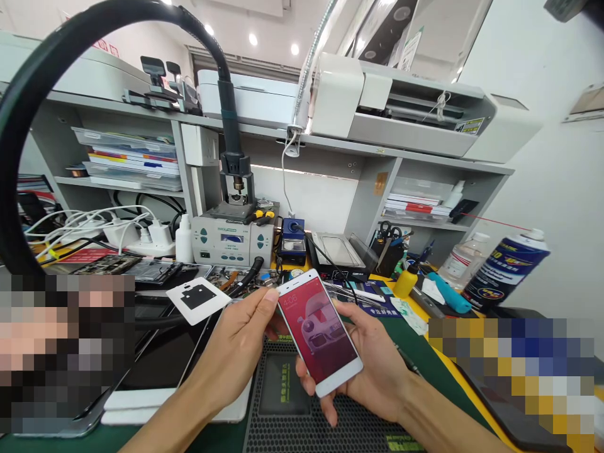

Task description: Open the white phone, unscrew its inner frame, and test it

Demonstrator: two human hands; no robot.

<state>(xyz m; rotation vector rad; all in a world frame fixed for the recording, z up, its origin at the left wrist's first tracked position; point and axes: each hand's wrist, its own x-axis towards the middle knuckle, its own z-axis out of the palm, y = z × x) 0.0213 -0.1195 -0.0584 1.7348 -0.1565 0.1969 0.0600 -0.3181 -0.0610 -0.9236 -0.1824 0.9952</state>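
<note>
A white smartphone [317, 330] with a lit red screen showing the time is held over the black perforated work mat [283, 421]. My right hand [377, 368] cradles it from below, fingers wrapped round its lower edge. My left hand [238, 343] grips its upper left edge, thumb pressed near the top corner. The phone is tilted, with its top end pointing away from me.
Behind the hands stands a grey rework station [233, 236] with a black hose arm [231, 113]. A white card with a black shape [198, 299], loose tools, a yellow bottle [406, 280], a spray can [507, 267] and a plastic bottle [465, 255] crowd the bench. Shelves carry printers.
</note>
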